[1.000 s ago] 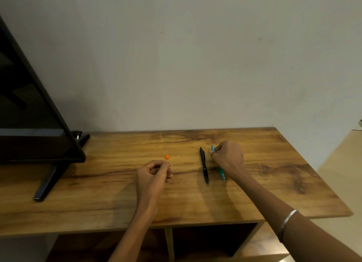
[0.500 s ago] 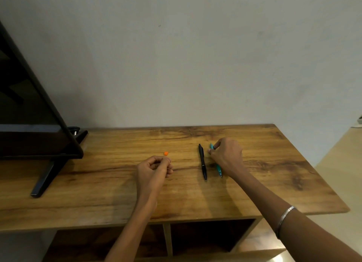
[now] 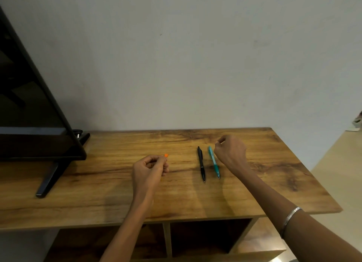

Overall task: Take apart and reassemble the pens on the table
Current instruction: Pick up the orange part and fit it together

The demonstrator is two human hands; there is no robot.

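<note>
Black pen [image 3: 201, 163] and teal pen [image 3: 214, 161] lie side by side on the table [image 3: 98, 193]. Right hand [image 3: 231, 153] is curled just right of them; left hand [image 3: 149, 168] curled too, can't tell what it holds, near an orange bit [image 3: 166, 155].

Your wooden table [image 3: 274, 193] with two pens, an orange bit and a screen on it.
In front of you the table runs wide, its top brown with dark grain, and open shelf compartments sit beneath its front edge. A black pen [image 3: 201, 163] and a teal pen [image 3: 213, 161] lie side by side right of the middle, close but not touching, tips toward you. A small orange piece [image 3: 166, 155] lies to their left, well apart from them. At your far left a black screen [image 3: 29, 112] stands on the table on a slanted black foot [image 3: 51, 177].
</note>
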